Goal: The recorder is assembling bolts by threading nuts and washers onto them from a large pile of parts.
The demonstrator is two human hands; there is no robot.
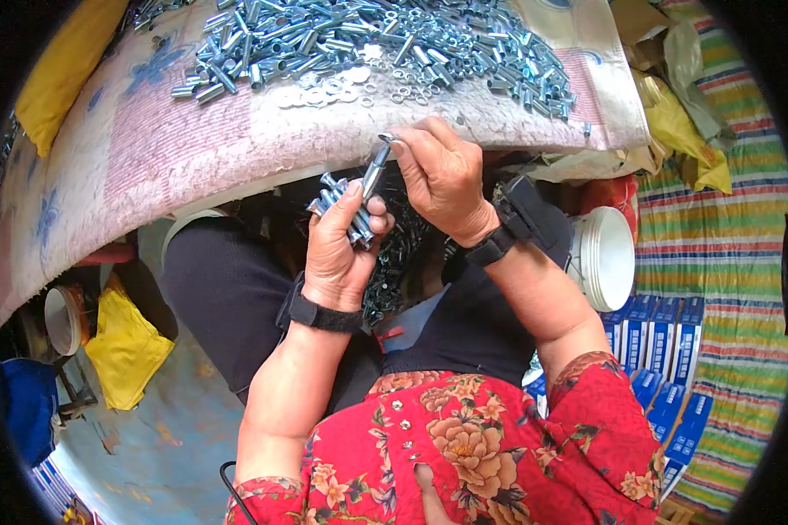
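My left hand point(337, 241) is closed round a bunch of shiny metal anchor bolts point(330, 198), their ends fanning out past the thumb. One anchor bolt point(376, 171) stands up from this hand, tilted to the right. At its upper end my right hand point(446, 179) pinches with thumb and forefinger; a small ring-like piece shows at the tip, too small to make out surely. Just beyond both hands, a big heap of metal sleeves and bolts point(324, 44) covers the cloth-topped table point(184, 144). Flat round washers point(328, 90) and small nuts or rings point(414, 92) lie at its near edge.
Below my hands, between my knees, sits a pile of dark metal pieces point(385, 284). A white bucket point(606, 258) stands at the right, by blue-and-white boxes point(661, 337) on a striped sheet point(718, 245). Yellow cloth point(127, 346) and another white bucket point(61, 319) are at the left.
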